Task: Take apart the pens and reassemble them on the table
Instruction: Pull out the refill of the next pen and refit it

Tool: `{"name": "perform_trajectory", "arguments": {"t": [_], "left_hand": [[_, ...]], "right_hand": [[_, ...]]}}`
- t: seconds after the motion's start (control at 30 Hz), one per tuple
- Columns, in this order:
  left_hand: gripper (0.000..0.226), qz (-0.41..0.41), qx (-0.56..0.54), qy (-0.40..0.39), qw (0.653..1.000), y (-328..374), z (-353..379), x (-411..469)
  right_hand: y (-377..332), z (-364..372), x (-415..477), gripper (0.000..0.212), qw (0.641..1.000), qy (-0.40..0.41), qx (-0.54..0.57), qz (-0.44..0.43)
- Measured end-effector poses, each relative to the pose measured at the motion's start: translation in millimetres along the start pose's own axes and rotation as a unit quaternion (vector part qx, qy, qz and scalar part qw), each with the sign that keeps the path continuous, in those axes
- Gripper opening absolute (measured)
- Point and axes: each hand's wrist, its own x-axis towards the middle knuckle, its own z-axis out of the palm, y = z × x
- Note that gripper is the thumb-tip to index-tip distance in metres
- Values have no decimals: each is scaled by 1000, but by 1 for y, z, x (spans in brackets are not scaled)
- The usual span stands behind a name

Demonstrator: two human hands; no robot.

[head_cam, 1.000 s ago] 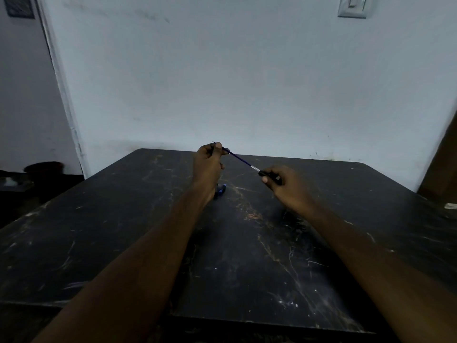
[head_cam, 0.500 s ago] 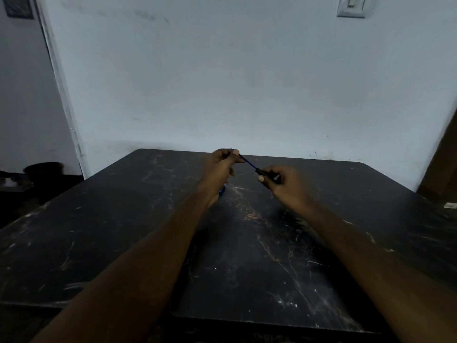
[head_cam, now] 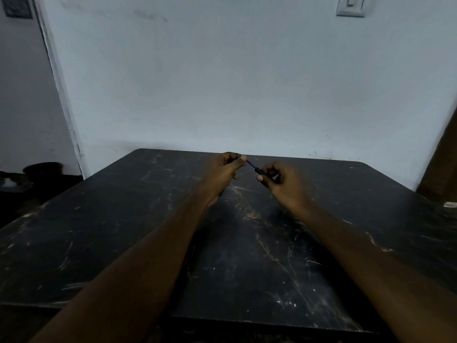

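Pinching the refill point(head_cam: 250, 164) in the left hand point(head_cam: 222, 173) and gripping the barrel point(head_cam: 261, 171) in the right hand point(head_cam: 284, 184), over the table point(head_cam: 123, 243). Likely to bend the refill if pushed off line, or drop it.

Both arms stretch forward, left hand point(head_cam: 223, 169) and right hand point(head_cam: 284, 180) near each other, fingers point(head_cam: 243, 158) curled, pinching

The bench point(head_cam: 123, 243) filled the lower frame, the wall point(head_cam: 222, 82) behind it. Above its far middle the left hand point(head_cam: 223, 173) sat just left of the right hand point(head_cam: 284, 184), the refill point(head_cam: 250, 164) running between them into the barrel point(head_cam: 259, 170). A switch point(head_cam: 350, 6) sat upper right.
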Motion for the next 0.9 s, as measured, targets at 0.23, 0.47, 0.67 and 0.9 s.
{"name": "perform_trajectory", "arguments": {"t": [0.23, 0.47, 0.67, 0.9], "left_hand": [[15, 19, 17, -16, 1000, -6, 0, 1], [18, 9, 50, -31, 998, -1, -9, 5], [17, -32, 279, 2, 960, -18, -33, 12], [28, 27, 548, 22, 836, -31, -42, 9]], "right_hand": [[5, 7, 0, 12, 1000, -21, 21, 2], [7, 8, 3, 17, 998, -17, 57, 21], [7, 4, 3, 21, 997, 0, 68, 21], [7, 2, 2, 21, 998, -3, 60, 16]]}}
